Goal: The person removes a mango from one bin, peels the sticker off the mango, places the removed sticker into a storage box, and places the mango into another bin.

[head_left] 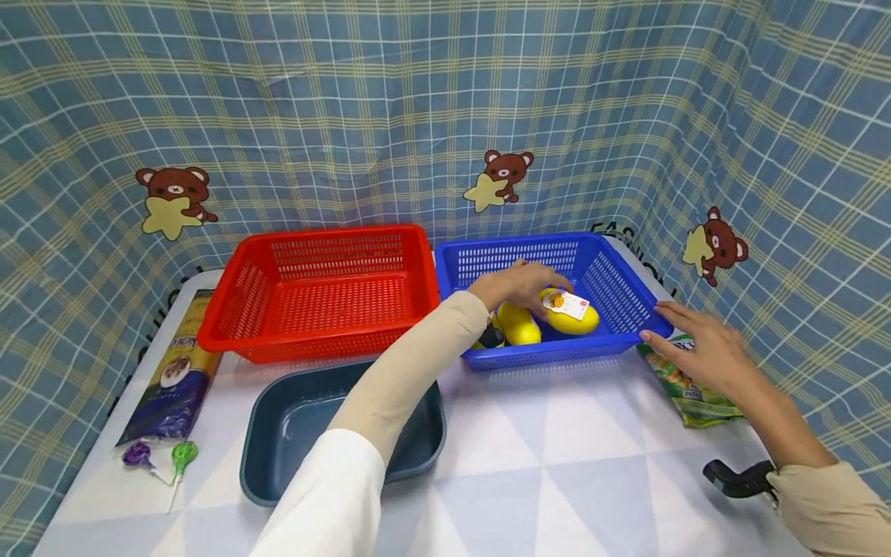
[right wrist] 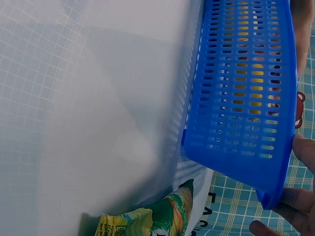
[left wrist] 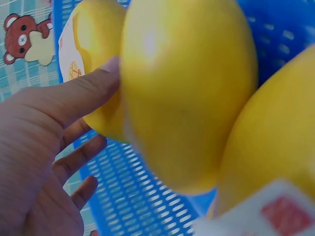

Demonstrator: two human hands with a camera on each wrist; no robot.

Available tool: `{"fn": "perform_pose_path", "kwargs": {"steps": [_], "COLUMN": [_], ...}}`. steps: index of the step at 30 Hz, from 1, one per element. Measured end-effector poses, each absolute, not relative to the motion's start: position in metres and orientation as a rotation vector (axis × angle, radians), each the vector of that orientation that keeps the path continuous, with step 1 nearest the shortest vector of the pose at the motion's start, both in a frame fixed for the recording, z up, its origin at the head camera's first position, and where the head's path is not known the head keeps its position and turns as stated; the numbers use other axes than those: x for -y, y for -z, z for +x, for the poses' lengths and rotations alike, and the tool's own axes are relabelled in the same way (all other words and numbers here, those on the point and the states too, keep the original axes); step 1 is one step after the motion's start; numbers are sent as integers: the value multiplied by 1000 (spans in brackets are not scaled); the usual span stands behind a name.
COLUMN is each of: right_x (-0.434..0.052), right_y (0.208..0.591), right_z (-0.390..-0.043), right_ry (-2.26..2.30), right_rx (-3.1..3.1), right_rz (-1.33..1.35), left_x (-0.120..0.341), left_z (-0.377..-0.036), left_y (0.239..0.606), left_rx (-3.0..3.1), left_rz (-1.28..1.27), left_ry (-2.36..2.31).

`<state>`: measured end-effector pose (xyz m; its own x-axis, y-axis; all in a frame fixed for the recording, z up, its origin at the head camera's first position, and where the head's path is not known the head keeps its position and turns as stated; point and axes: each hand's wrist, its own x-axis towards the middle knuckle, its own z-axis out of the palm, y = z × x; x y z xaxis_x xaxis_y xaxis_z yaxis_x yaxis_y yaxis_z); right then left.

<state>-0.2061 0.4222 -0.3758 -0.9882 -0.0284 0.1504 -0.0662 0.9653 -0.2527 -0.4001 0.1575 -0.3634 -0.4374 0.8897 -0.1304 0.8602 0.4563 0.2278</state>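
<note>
The left hand [head_left: 518, 285] reaches into the blue basket [head_left: 619, 290] and curls its fingers round one of the yellow mangoes [head_left: 518, 323]. The right hand [head_left: 703, 348] lies flat and open, fingertips on the basket's corner. Nothing is lifted out yet. The red basket [head_left: 323, 290] and grey tub [head_left: 292, 433] hold nothing.

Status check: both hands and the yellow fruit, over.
Left hand in blue basket, fingers on yellow fruit, grip unclear. Right hand open on basket's corner. Nothing in the way.
</note>
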Motion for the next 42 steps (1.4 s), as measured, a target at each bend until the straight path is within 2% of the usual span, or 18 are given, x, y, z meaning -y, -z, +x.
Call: {"fn": "perform_pose_path", "kwargs": {"steps": [12, 22, 42], "right_x": [-423, -425, -427], "right_y": [377, 378, 377], "right_z": [-207, -210, -211], "right_ry": [-423, -474, -525], "right_rx": [2985, 2986, 2997], "right_rz": [54, 92, 70], "left_x": [-134, -99, -42], "left_z": [-388, -359, -292], "left_y": [319, 292, 297], "left_rx": [-2566, -2560, -2549], "left_rz": [1551, 1593, 1747], "left_ry": [-292, -381, -341]}}
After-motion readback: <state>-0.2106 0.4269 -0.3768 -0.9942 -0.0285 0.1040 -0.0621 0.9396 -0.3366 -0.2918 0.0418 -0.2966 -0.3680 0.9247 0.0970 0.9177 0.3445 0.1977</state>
